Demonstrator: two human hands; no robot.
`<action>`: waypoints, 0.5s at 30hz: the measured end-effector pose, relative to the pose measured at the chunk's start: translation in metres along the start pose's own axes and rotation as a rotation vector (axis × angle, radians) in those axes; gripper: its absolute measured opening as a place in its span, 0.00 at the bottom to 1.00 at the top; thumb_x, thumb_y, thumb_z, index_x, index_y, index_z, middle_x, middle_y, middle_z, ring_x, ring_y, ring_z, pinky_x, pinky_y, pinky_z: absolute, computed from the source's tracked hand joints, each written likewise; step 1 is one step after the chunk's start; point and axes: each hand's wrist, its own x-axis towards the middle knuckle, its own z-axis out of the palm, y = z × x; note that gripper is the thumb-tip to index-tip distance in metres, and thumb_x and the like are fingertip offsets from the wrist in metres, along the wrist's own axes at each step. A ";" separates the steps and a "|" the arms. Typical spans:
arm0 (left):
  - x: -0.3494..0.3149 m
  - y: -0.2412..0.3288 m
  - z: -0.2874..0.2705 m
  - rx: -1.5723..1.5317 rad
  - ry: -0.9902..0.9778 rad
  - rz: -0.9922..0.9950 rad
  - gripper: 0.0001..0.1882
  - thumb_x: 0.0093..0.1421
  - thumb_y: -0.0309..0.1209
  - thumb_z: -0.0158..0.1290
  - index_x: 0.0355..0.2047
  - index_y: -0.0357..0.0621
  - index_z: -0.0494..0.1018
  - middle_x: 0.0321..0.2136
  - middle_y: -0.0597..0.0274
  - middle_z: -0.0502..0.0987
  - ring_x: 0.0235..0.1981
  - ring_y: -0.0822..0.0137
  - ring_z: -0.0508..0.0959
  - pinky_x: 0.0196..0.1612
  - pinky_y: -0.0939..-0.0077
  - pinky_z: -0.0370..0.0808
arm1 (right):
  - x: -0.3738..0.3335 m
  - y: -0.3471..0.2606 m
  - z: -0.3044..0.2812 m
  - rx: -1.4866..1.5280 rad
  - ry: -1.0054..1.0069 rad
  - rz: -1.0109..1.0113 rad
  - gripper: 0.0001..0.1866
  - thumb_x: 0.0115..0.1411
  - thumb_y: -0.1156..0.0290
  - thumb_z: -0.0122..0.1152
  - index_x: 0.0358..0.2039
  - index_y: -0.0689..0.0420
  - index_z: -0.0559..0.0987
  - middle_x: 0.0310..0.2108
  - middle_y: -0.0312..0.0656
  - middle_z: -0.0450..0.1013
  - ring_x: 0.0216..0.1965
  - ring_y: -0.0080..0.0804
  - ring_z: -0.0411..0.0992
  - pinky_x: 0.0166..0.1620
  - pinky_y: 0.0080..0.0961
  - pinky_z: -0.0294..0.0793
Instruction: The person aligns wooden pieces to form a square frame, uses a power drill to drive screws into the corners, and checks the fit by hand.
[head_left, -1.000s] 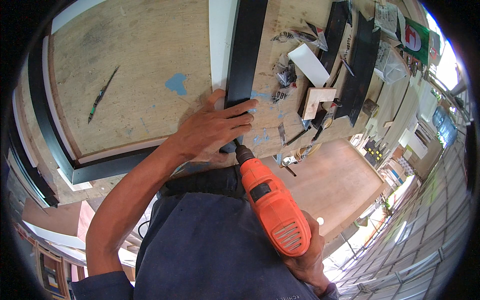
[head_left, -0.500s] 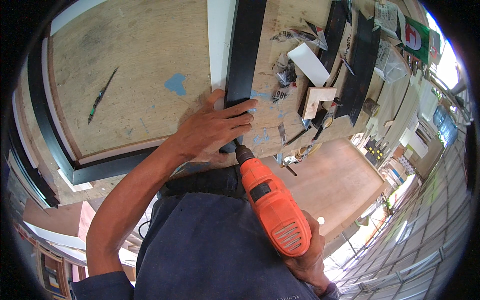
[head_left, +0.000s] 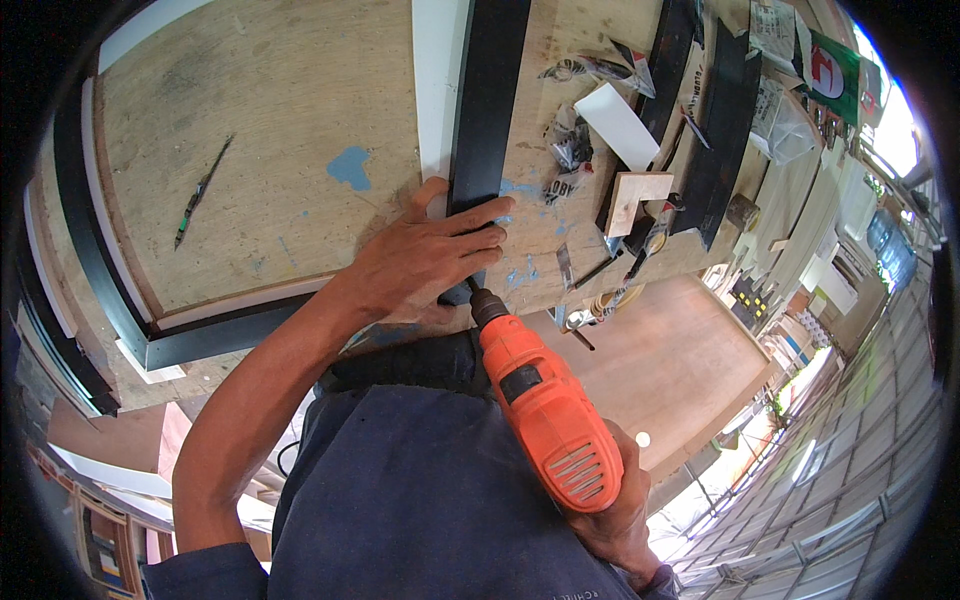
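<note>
An orange power drill (head_left: 548,415) is gripped by its rear end in my right hand (head_left: 622,520). Its dark chuck (head_left: 488,308) points up and left, with the bit against the near end of a long black bar (head_left: 487,110). My left hand (head_left: 425,250) is wrapped over that bar close to the drill, fingers across its top and thumb on the left side. Along the bar's left edge runs a white strip (head_left: 437,90). The exact spot where the bit meets the bar is partly hidden by my fingers.
The bar lies on a worn wooden workbench (head_left: 270,90) with blue paint stains. A green and black pen (head_left: 203,195) lies left, inside a dark frame (head_left: 230,340). Rightward are a white block (head_left: 617,127), an L-shaped wooden piece (head_left: 635,200), plastic scraps and black strips (head_left: 722,130).
The far end of the black bar and white strip has shifted very slightly left. Both hands and the drill hold almost the same positions.
</note>
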 end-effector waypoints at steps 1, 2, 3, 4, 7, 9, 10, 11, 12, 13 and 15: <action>-0.001 0.000 0.002 0.002 0.014 0.000 0.17 0.59 0.28 0.59 0.49 0.57 0.80 0.60 0.77 0.75 0.74 0.76 0.60 0.75 0.44 0.41 | 0.000 0.000 0.000 0.000 0.000 0.000 0.45 0.51 0.73 0.80 0.65 0.59 0.62 0.50 0.55 0.80 0.46 0.56 0.83 0.48 0.43 0.83; -0.001 -0.001 0.005 0.003 0.029 0.002 0.16 0.61 0.28 0.57 0.49 0.58 0.80 0.60 0.78 0.75 0.74 0.76 0.60 0.75 0.44 0.41 | 0.000 0.000 0.000 -0.001 0.001 0.001 0.45 0.51 0.73 0.80 0.65 0.60 0.62 0.50 0.55 0.80 0.46 0.56 0.83 0.48 0.43 0.83; -0.001 -0.001 0.006 0.004 0.044 0.004 0.15 0.63 0.28 0.55 0.49 0.58 0.80 0.60 0.78 0.75 0.74 0.77 0.61 0.75 0.44 0.41 | 0.000 0.000 0.001 0.001 0.003 0.000 0.45 0.52 0.73 0.80 0.65 0.59 0.62 0.50 0.55 0.80 0.46 0.56 0.83 0.48 0.43 0.83; -0.001 -0.001 0.006 0.011 0.046 0.002 0.15 0.63 0.28 0.54 0.48 0.58 0.80 0.60 0.78 0.75 0.74 0.77 0.61 0.75 0.44 0.41 | 0.000 0.001 0.001 0.003 0.005 -0.001 0.45 0.52 0.73 0.80 0.65 0.59 0.62 0.50 0.55 0.80 0.46 0.56 0.83 0.48 0.43 0.83; -0.001 0.000 0.002 0.035 0.025 0.005 0.22 0.52 0.33 0.62 0.50 0.59 0.80 0.60 0.78 0.75 0.74 0.77 0.60 0.74 0.44 0.43 | 0.000 0.001 0.001 0.005 0.000 0.013 0.45 0.52 0.72 0.80 0.65 0.59 0.62 0.49 0.54 0.80 0.46 0.56 0.83 0.48 0.43 0.83; 0.000 0.000 0.000 0.056 -0.020 0.016 0.46 0.28 0.43 0.79 0.55 0.58 0.79 0.62 0.77 0.74 0.75 0.75 0.59 0.74 0.44 0.46 | 0.000 0.000 0.001 0.005 -0.003 0.028 0.45 0.52 0.72 0.81 0.66 0.59 0.62 0.49 0.54 0.80 0.46 0.56 0.83 0.48 0.43 0.83; 0.000 -0.001 0.000 0.054 -0.020 0.017 0.46 0.28 0.43 0.79 0.55 0.58 0.79 0.62 0.77 0.74 0.75 0.75 0.59 0.74 0.44 0.46 | -0.001 -0.001 0.001 0.007 -0.004 0.035 0.45 0.52 0.72 0.81 0.66 0.59 0.62 0.49 0.54 0.80 0.46 0.56 0.83 0.49 0.43 0.83; -0.001 -0.001 0.000 0.051 -0.020 0.016 0.46 0.29 0.43 0.79 0.55 0.58 0.79 0.62 0.77 0.74 0.75 0.75 0.59 0.74 0.44 0.46 | -0.001 -0.001 0.001 0.008 -0.006 0.041 0.45 0.52 0.72 0.81 0.66 0.59 0.62 0.49 0.54 0.81 0.46 0.56 0.83 0.49 0.43 0.83; -0.001 -0.002 0.000 0.049 -0.020 0.016 0.45 0.29 0.43 0.79 0.54 0.58 0.79 0.62 0.77 0.74 0.75 0.75 0.59 0.74 0.44 0.46 | 0.000 -0.001 0.001 0.010 -0.009 0.039 0.46 0.52 0.72 0.81 0.66 0.59 0.62 0.49 0.54 0.80 0.46 0.56 0.83 0.49 0.43 0.83; -0.001 -0.002 0.001 0.049 -0.012 0.018 0.45 0.29 0.43 0.79 0.54 0.58 0.79 0.62 0.77 0.74 0.75 0.75 0.59 0.74 0.44 0.46 | 0.000 -0.001 0.000 0.011 -0.012 0.037 0.46 0.52 0.72 0.81 0.66 0.59 0.62 0.49 0.54 0.80 0.46 0.56 0.83 0.49 0.43 0.83; -0.001 -0.003 0.003 0.051 0.002 0.022 0.44 0.30 0.42 0.79 0.54 0.58 0.79 0.61 0.77 0.74 0.74 0.75 0.60 0.74 0.45 0.46 | 0.000 -0.001 0.000 0.011 -0.016 0.036 0.46 0.52 0.72 0.81 0.66 0.59 0.62 0.50 0.54 0.80 0.46 0.56 0.83 0.49 0.43 0.83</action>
